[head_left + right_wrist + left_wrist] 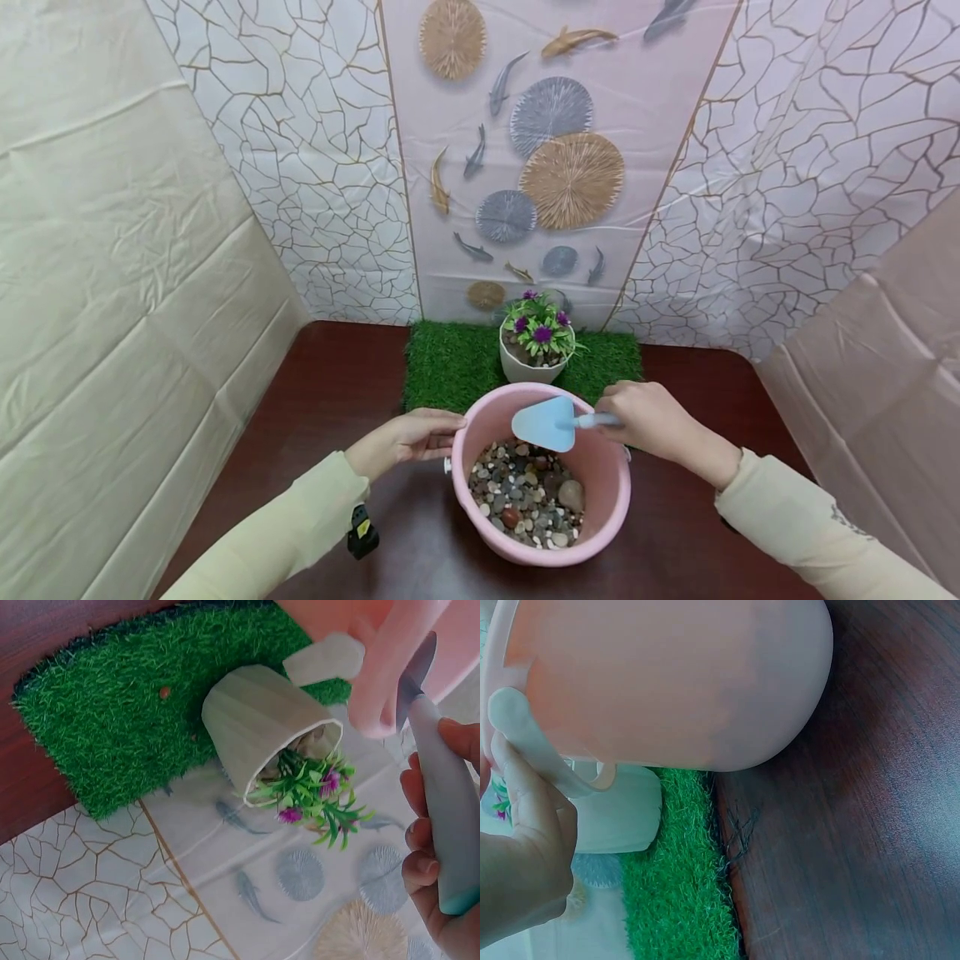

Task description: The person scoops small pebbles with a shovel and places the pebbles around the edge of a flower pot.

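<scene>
A pink bucket (617, 508) stands on the table, its bottom covered with mixed pebbles (525, 492). At its left rim, my left hand (416, 435) holds the edge; in the left wrist view the fingers of that hand (536, 840) lie beside the white bucket handle (536, 746). My right hand (648, 421) grips the handle of a light blue hand trowel (545, 423) at the bucket's right side. The trowel blade hangs over the pebbles, inside the mouth, with no stones visible on it. In the right wrist view, fingers wrap around the grey trowel handle (448, 817).
Behind the bucket, a white pot (525, 367) with purple flowers (542, 334) stands on a green grass mat (450, 367). The dark wooden table (337, 375) extends to both sides. A patterned cloth wall (330, 167) rises at the back.
</scene>
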The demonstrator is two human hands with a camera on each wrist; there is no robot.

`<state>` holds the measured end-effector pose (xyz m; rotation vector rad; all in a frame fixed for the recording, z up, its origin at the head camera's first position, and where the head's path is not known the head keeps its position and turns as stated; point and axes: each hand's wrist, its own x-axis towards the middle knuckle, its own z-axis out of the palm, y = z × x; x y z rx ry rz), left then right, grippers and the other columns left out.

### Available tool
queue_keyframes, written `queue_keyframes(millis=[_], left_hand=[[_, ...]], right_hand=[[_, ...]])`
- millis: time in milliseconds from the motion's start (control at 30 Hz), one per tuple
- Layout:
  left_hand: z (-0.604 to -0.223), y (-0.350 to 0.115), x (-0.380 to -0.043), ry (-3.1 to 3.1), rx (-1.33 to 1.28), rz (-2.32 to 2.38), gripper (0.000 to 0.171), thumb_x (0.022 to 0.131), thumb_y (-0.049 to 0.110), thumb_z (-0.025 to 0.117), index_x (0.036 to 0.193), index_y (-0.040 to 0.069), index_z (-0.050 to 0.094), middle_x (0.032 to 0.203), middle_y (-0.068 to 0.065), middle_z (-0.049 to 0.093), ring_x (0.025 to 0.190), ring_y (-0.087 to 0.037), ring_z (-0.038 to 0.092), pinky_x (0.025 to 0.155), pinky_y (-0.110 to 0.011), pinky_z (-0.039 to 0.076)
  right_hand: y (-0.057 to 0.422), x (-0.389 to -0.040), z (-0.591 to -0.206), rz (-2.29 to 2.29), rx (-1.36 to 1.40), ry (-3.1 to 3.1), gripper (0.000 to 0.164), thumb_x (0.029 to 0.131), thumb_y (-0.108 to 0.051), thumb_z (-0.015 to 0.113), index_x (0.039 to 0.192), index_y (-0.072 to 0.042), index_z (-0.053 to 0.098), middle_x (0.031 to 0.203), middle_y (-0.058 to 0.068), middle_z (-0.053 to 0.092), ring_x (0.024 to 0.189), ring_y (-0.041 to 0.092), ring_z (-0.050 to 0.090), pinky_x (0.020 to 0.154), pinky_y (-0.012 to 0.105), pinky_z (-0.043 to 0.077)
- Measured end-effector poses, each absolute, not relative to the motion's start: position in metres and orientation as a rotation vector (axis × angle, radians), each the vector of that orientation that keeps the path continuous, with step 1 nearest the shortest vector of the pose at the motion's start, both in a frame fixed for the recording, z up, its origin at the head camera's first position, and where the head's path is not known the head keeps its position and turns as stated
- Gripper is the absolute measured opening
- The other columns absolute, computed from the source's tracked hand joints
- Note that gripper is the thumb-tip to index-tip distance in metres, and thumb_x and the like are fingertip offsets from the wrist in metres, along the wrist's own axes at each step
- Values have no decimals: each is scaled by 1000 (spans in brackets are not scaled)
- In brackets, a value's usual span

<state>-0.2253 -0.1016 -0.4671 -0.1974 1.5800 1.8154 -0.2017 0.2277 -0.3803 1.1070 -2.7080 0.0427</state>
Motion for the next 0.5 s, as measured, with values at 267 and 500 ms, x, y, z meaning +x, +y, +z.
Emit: queue_keyframes(millis=[267, 500], left_hand=[[-466, -101, -225, 1588, -197, 1810, 38, 94, 13, 57, 128, -2, 53, 71, 4, 69, 63, -3, 66, 64, -16, 59], [-466, -102, -224, 1589, -187, 1818, 35, 94, 12, 57, 126, -2, 55, 71, 5, 69, 64, -3, 65, 65, -16, 59]], right_hand=[[222, -200, -390, -9, 1175, -2692, 22, 66, -15, 83, 64, -19, 61, 62, -8, 51, 56, 8, 48, 43, 21, 39], [215, -197, -398, -57, 1267, -2622, 33, 75, -34, 74, 54, -21, 52, 58, -8, 51, 55, 13, 53, 42, 27, 43]])
